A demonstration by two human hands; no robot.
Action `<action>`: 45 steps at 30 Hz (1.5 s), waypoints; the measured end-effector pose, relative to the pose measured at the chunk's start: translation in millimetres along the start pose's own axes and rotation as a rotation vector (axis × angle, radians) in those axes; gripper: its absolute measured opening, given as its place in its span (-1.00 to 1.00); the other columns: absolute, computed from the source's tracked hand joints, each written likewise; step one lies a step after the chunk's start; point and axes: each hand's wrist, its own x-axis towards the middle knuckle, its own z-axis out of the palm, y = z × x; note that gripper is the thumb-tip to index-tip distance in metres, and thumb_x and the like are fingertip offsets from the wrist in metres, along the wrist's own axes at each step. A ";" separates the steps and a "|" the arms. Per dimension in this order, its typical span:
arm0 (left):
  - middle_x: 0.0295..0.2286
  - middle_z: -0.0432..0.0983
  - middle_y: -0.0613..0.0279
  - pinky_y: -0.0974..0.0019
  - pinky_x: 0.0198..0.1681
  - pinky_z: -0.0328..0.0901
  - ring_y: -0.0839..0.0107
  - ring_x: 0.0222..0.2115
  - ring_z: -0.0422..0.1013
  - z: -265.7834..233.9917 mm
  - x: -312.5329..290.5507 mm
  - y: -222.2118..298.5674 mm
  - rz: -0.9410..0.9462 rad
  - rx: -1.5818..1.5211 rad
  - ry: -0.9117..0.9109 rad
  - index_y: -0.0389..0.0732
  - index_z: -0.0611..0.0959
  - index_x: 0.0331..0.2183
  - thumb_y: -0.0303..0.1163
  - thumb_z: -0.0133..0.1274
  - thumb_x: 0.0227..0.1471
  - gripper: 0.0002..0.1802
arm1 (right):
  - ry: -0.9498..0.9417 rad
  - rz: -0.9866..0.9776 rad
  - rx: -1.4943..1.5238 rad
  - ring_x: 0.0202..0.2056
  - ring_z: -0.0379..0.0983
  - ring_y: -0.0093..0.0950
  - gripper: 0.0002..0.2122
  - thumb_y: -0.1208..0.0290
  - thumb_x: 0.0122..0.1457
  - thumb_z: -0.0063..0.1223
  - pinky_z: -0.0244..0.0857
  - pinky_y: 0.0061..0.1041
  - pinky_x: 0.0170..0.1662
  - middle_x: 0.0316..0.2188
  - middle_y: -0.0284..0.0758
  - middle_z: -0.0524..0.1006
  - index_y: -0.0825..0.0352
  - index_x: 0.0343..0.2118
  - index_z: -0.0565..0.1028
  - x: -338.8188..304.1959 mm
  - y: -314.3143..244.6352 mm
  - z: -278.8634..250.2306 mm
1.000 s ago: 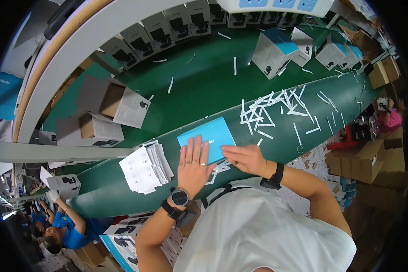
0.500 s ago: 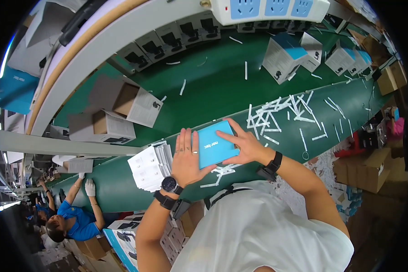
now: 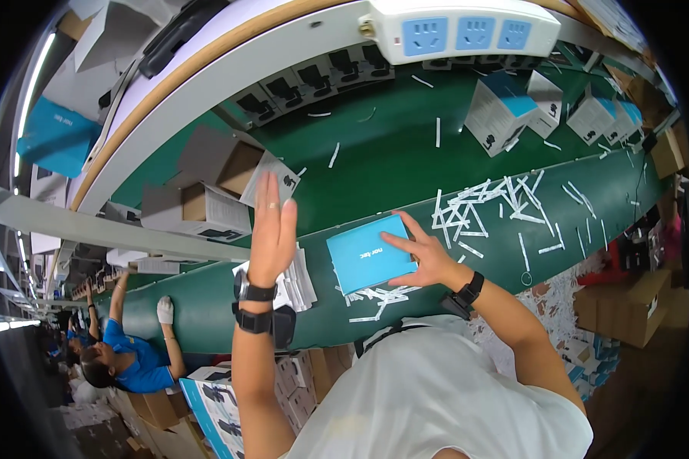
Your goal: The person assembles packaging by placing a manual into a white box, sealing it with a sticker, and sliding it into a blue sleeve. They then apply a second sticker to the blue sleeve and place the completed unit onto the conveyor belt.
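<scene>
A flat, light-blue box lies on the green bench in front of me. My right hand grips its right end, thumb at the near edge and fingers across the top and far edge. My left hand is raised, apart from the box, with its fingers stretched out and nothing in it. Beneath and beside my left wrist sits a stack of white printed sheets or leaflets, partly hidden by that arm. Some white paper strips lie at the near edge of the box.
More white strips are scattered to the right. Open white cartons stand at left, others at far right, on a green surface. Overhead hangs a white power strip. A co-worker in blue is at the left.
My left hand has come off the box and moved left and up. My right hand stays on the box. The whole view has shifted slightly.
</scene>
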 end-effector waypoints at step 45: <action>0.03 0.40 0.05 0.14 -0.16 0.48 0.07 0.01 0.41 45.8 49.9 -128.3 -0.059 0.914 0.000 -0.11 0.65 -0.09 -0.43 0.04 0.03 -0.66 | 0.680 0.414 -0.248 -0.06 0.54 -0.38 -0.60 0.32 0.28 0.14 0.36 -0.45 0.04 -0.10 -0.11 0.59 0.45 0.10 0.45 1.8 132.2 -145.2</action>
